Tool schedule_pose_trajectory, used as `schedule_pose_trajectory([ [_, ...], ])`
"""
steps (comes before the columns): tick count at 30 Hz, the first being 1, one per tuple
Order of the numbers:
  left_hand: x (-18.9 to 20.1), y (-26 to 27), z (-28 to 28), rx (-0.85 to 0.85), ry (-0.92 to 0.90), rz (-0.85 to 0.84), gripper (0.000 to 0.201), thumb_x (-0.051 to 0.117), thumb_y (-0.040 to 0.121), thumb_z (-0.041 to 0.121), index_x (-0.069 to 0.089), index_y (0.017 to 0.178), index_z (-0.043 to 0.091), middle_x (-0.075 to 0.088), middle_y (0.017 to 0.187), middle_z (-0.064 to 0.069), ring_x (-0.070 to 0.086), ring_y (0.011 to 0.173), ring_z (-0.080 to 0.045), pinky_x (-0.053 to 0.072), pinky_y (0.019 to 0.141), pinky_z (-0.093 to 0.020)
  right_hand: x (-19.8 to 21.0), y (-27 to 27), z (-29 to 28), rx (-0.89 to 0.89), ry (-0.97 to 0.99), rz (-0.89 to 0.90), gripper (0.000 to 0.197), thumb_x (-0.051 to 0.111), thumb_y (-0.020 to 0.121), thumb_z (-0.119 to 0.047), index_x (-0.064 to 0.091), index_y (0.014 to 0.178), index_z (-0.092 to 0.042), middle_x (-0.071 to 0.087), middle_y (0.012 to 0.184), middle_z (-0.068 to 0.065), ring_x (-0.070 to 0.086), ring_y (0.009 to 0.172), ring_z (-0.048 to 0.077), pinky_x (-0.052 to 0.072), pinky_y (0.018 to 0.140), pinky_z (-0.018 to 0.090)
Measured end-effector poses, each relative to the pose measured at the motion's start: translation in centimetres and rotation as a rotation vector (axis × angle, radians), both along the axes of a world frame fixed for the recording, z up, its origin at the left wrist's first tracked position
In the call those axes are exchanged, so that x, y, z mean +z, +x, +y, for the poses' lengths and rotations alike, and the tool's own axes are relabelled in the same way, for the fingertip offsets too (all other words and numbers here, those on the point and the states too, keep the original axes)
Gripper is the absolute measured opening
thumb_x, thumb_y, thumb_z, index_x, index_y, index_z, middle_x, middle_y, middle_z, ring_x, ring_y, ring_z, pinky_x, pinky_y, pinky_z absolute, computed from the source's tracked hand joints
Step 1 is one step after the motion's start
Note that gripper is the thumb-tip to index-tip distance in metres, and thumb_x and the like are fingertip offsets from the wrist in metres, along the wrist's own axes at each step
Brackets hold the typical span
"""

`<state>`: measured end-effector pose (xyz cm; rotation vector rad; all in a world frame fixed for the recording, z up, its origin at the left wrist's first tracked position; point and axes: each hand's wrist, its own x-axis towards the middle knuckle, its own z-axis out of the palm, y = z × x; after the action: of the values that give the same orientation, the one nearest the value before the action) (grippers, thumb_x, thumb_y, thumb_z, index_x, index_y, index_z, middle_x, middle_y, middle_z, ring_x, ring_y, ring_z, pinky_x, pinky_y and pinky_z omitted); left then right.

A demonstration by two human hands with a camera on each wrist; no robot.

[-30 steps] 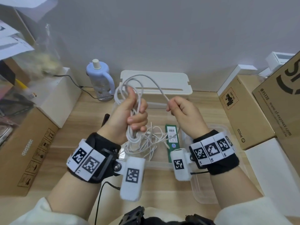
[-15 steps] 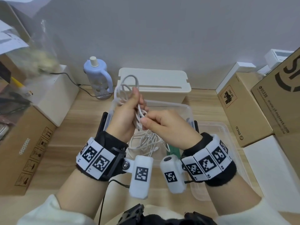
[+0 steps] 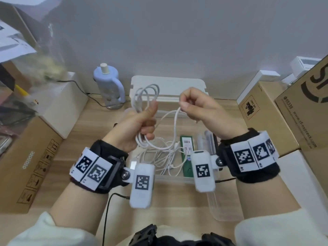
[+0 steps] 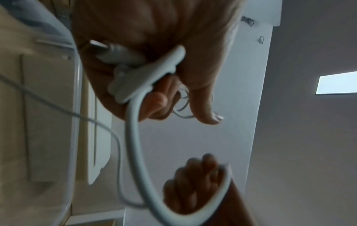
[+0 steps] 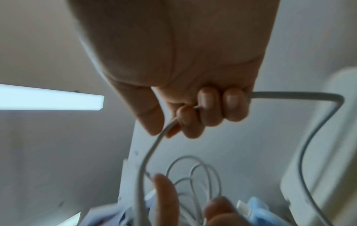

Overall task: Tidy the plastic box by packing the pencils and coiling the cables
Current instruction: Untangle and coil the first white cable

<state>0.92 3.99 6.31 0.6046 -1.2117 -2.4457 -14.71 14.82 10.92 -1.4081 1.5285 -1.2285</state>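
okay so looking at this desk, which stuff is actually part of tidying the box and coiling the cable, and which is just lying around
Part of the job:
white cable, pinched by the right hand
cable coil, gripped by the left hand
clear plastic box
loose cables inside it

Just lying about:
blue bottle
cardboard boxes
white lidded box

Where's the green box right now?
In the head view the green box lies inside the clear plastic box, just right of the loose cable pile, below the right hand.
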Motion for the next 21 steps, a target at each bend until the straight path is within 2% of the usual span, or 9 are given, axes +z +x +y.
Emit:
schedule_pose_trajectory([
  [3,-0.6,-0.6,1.3,-0.161,-0.054,-0.002,0.064,0.085,0.036,0.055,0.051,0.074,0.016,0.056,0.067,-0.001,0.031,0.033,-0.001,0.036,0.034,-0.015,0.9,1.3,-1.0,-0.009,-0.142,0.176,0.010,0.052,0.084,-0.017,0.049,0.079,-0.024,0.050,0.072,-0.010,0.046,0.063,0.002,0.041,0.063,0.016],
  [5,-0.6,-0.8,1.9,-0.322,-0.037,-0.004,0.053,0.085,0.042,0.053,0.059,0.073,0.017,0.066,0.070,-0.004,0.032,0.032,0.000,0.035,0.034,-0.013,0.9,1.9,-1.5,-0.061,-0.210,0.237,0.014,0.060,0.079,-0.015,0.051,0.077,-0.027,0.056,0.074,-0.006,0.054,0.067,0.013,0.047,0.066,0.025],
  [8,-0.4,-0.6,2.4,-0.522,0.012,-0.045,0.036,0.083,0.060,0.038,0.060,0.071,0.013,0.049,0.047,-0.003,0.030,0.028,-0.001,0.031,0.031,-0.013,0.7,2.2,-1.8,-0.157,-0.312,0.246,0.026,0.072,0.068,-0.012,0.053,0.073,-0.028,0.055,0.071,-0.014,0.054,0.065,0.007,0.048,0.063,0.022],
  [9,-0.3,-0.5,2.5,-0.568,0.037,-0.058,0.028,0.076,0.070,0.031,0.058,0.073,0.011,0.039,0.041,-0.001,0.028,0.027,-0.002,0.028,0.030,-0.013,0.6,2.1,-1.9,-0.196,-0.315,0.244,0.029,0.076,0.065,-0.013,0.052,0.072,-0.029,0.054,0.069,-0.013,0.052,0.062,0.007,0.047,0.060,0.024],
  [11,-0.3,-0.2,2.5,-0.608,0.111,-0.034,0.016,0.056,0.085,0.021,0.063,0.076,0.009,0.038,0.037,0.004,0.031,0.027,-0.002,0.028,0.030,-0.014,0.1,1.8,-1.9,-0.269,-0.288,0.220,0.027,0.077,0.064,-0.020,0.053,0.072,-0.030,0.051,0.063,-0.009,0.047,0.056,0.011,0.045,0.055,0.029],
  [13,-0.2,0.2,1.9,-0.613,0.212,0.082,0.017,0.055,0.087,0.017,0.065,0.076,0.007,0.047,0.041,0.004,0.040,0.030,-0.002,0.036,0.033,-0.014,-0.9,0.9,-2.0,-0.340,-0.254,0.187,0.017,0.070,0.075,-0.024,0.054,0.070,-0.029,0.049,0.060,-0.008,0.043,0.055,0.006,0.039,0.055,0.027],
  [16,0.2,1.1,0.4,-0.532,0.304,0.267,0.022,0.056,0.088,0.022,0.058,0.069,0.010,0.051,0.049,0.004,0.048,0.037,-0.005,0.041,0.041,-0.017,-2.9,-0.8,-1.5,-0.443,-0.164,0.263,0.022,0.054,0.090,-0.024,0.056,0.069,-0.030,0.053,0.061,-0.017,0.045,0.058,-0.003,0.037,0.062,0.022],
  [18,0.8,1.7,-0.2,-0.368,0.232,0.256,0.027,0.060,0.084,0.027,0.054,0.061,0.015,0.044,0.051,0.004,0.044,0.041,-0.008,0.043,0.046,-0.019,-4.2,-1.3,-1.0,-0.451,-0.077,0.309,0.026,0.047,0.094,-0.021,0.058,0.071,-0.027,0.053,0.060,-0.018,0.047,0.058,-0.007,0.035,0.062,0.022],
  [21,0.9,1.8,-0.3,-0.103,0.134,0.171,0.034,0.053,0.083,0.025,0.054,0.052,0.013,0.061,0.072,-0.004,0.065,0.067,-0.014,0.057,0.064,-0.024,-4.7,-1.0,-0.5,-0.419,-0.011,0.323,0.024,0.044,0.095,-0.017,0.058,0.075,-0.022,0.049,0.060,-0.016,0.047,0.057,-0.009,0.033,0.059,0.016],
])
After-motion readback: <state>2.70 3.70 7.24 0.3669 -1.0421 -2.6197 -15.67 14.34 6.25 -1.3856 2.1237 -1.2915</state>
